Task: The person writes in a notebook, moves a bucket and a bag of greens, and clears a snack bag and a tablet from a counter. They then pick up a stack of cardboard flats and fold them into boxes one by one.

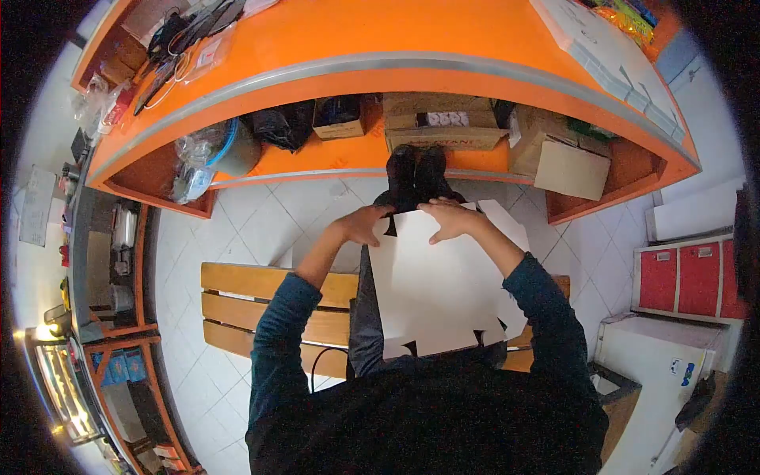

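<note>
White card sheet [435,289] lying on the lap, its far edge gripped by both hands: left hand [364,224] closed on the left corner, right hand [453,220] closed on the edge just to its right, with cardboard boxes [443,123] on a shelf [348,161] beyond them.

A flat white cardboard sheet [435,285] is lying across the lap, over a slatted wooden bench [237,305], left hand [366,223] and right hand [451,219] resting on its far edge; ahead, brown cardboard boxes [443,123] are sitting on the shelf under a curved orange counter [380,39].
</note>
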Demonstrator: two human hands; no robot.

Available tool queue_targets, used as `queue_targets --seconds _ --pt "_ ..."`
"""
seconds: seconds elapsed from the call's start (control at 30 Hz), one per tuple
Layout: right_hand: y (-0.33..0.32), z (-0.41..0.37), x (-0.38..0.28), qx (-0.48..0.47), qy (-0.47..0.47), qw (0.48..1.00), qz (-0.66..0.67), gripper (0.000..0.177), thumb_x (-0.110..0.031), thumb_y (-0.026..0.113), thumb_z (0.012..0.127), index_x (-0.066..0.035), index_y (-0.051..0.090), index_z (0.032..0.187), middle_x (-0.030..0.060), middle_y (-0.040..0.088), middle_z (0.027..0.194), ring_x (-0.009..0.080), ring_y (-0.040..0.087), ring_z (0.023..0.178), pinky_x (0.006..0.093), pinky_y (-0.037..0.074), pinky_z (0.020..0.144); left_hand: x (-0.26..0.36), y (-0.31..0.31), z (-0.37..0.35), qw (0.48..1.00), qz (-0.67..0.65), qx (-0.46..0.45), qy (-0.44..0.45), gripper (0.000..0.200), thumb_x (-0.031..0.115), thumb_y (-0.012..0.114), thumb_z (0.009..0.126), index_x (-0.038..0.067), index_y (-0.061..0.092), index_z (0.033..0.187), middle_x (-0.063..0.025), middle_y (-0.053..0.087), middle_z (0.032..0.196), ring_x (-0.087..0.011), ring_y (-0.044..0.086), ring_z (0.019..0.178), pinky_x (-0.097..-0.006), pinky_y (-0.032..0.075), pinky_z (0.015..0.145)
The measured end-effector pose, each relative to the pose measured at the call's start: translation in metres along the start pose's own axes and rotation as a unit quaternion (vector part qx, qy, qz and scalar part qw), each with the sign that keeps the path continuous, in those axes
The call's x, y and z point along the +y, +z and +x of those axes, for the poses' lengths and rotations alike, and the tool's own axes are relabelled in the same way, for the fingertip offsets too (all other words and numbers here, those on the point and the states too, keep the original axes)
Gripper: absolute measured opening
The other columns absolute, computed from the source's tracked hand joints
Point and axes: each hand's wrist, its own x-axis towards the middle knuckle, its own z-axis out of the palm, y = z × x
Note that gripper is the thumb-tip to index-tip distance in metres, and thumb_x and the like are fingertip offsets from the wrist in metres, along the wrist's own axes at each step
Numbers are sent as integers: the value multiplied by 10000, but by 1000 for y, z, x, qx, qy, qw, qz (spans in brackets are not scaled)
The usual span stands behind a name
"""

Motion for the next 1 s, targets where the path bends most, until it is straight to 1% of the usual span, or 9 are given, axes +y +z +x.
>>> queue_targets --seconds 0.1,0.2,0.3,0.4,0.5,0.6,0.8,0.93,1.0 --pt "1 -6 -9 11 -8 1000 1 797 -291 746 505 13 380 1145 191 472 1055 333 428 1024 379 336 885 11 18 -8 994 -62 65 -63 657 261 696 595 20 431 1147 -211 474 1105 -320 447 1040 -366 359 886" --pt "2 -9 -11 1 -10 999 40 754 -253 755 470 3 428 1100 179 502 998 310 458 982 382 351 857 16 27 -18 989 -101 105 -36 661 239 700 581 32 436 1152 -207 497 1072 -325 476 998 -355 380 865" --pt "6 -11 -10 34 -14 997 64 695 -208 752 435 -6 476 1040 160 525 942 287 483 937 378 366 824 16 18 -21 996 -34 82 -19 566 204 693 572 31 476 1066 -196 500 1071 -329 483 990 -362 393 844" --pt "6 -21 -26 123 5 992 10 590 -161 731 419 -30 509 950 113 538 868 270 499 874 376 379 766 52 17 -27 985 50 95 -138 421 153 667 563 28 487 922 -166 540 967 -319 507 932 -384 414 792" --pt "11 -35 -48 211 24 977 -22 455 -99 698 431 -63 506 841 69 527 802 253 496 805 372 379 696 62 49 -38 949 119 275 -94 211 55 605 555 71 468 715 -80 532 760 -269 543 735 -360 447 632" --pt "37 -48 -62 351 3 935 -50 352 -66 674 450 -85 487 748 42 502 751 227 483 737 358 370 647 71 78 -53 909 152 383 -60 230 91 605 592 59 469 774 -105 497 686 -304 515 695 -394 429 631" --pt "93 -53 -61 500 -43 858 -110 118 -75 583 583 -98 487 648 0 457 675 192 448 653 310 369 605 50 130 -54 850 225 471 75 179 99 562 540 91 467 691 -47 447 651 -206 449 579 -300 374 476" --pt "76 -55 -62 449 -11 890 -82 122 -65 574 600 -91 506 698 19 493 707 202 483 712 320 400 643 56 108 -51 897 171 405 -44 258 204 624 571 87 501 764 -50 513 710 -231 508 653 -369 379 602" --pt "48 -49 -58 379 -22 920 -94 171 -65 584 597 -79 515 754 45 516 757 228 501 789 333 414 688 79 57 -46 915 136 361 -114 367 285 662 588 75 517 852 -56 552 739 -262 541 719 -427 356 671"
